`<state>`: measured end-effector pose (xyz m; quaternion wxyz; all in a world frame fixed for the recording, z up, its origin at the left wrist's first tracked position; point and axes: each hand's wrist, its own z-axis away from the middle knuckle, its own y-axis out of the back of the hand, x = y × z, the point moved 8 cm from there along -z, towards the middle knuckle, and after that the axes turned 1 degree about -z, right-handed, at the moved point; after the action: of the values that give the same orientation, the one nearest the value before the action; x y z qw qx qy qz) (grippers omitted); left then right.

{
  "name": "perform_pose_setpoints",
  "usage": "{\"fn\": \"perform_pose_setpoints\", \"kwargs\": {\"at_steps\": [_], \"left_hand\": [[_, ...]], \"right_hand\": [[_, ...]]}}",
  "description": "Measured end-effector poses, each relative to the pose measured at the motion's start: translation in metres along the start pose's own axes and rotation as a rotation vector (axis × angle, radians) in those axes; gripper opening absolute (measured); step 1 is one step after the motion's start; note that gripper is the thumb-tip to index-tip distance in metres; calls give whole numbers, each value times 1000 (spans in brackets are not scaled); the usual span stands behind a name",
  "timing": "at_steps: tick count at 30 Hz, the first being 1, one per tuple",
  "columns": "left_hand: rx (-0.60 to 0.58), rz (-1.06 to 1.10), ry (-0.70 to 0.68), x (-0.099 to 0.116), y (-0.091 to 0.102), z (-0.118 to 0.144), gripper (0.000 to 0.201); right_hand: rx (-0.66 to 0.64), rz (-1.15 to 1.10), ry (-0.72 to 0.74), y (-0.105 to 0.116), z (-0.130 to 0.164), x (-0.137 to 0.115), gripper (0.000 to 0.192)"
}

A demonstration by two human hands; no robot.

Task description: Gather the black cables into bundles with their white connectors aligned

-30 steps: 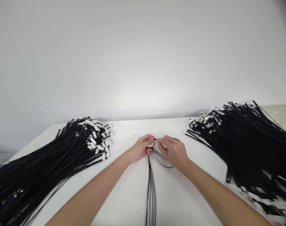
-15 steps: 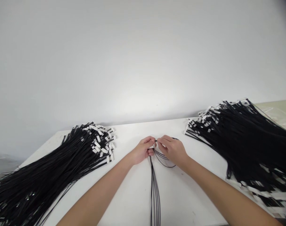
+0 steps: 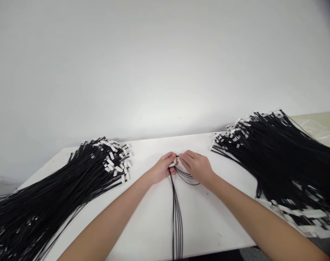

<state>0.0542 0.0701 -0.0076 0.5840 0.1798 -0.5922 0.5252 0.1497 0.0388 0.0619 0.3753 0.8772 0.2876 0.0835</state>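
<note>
1. Several thin black cables (image 3: 177, 217) ran in a narrow bunch from the near edge of the white table (image 3: 154, 224), straight away from me and up to my hands.
2. Both of my forearms came in from the near corners and met in the middle of the table, the hands touching at the fingertips.
3. My left hand (image 3: 162, 169) was closed around the top of the bunch, pinching the white-tagged cable ends (image 3: 172, 165) between thumb and fingers.
4. My right hand (image 3: 196, 168) was pinched shut on the same ends from the other side, its fingertips pressed against those of the left.
5. One or two cables curved out in a loose loop (image 3: 190, 180) just under my right hand and lay on the table.
6. Left of my hands, well apart from them, a big pile of black cables (image 3: 58, 192) fanned across the table, its white tags (image 3: 116, 161) bunched at the end nearest my hands.
7. Right of my hands lay a second, thicker pile of black cables (image 3: 284, 159), with white tags (image 3: 232, 136) at its inner end and more white tags (image 3: 303, 214) scattered along its near edge.
8. Farthest off, a plain white wall (image 3: 165, 65) rose behind the table, and a pale yellowish surface (image 3: 319, 125) showed past the right pile.
</note>
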Motion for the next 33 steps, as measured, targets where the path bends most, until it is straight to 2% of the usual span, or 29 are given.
{"fn": "perform_pose_setpoints", "kwargs": {"at_steps": [6,10,14,17,19,22,24,30,33], "left_hand": [[18,-78,27,-2,1,-1,30],[51,-9,33,-3,5,-4,30],[97,120,41,-5,12,-5,29],[109,191,41,-6,15,-5,26],[115,239,39,-6,16,-5,25],[134,285,42,-6,18,-5,23],[149,301,45,-6,19,-5,22],[161,378,92,-11,21,-6,20],[153,388,102,-13,20,-5,20]], "right_hand": [[25,-33,28,3,-1,-1,18],[84,-29,102,13,-2,-7,17],[160,-59,335,36,3,-35,17],[70,-93,566,40,15,-63,15],[-29,-73,631,33,21,-74,16],[-129,-37,577,17,21,-73,21],[-146,-31,533,9,20,-69,24],[-70,-3,410,3,15,-57,23],[-61,-11,395,2,14,-54,25]]}}
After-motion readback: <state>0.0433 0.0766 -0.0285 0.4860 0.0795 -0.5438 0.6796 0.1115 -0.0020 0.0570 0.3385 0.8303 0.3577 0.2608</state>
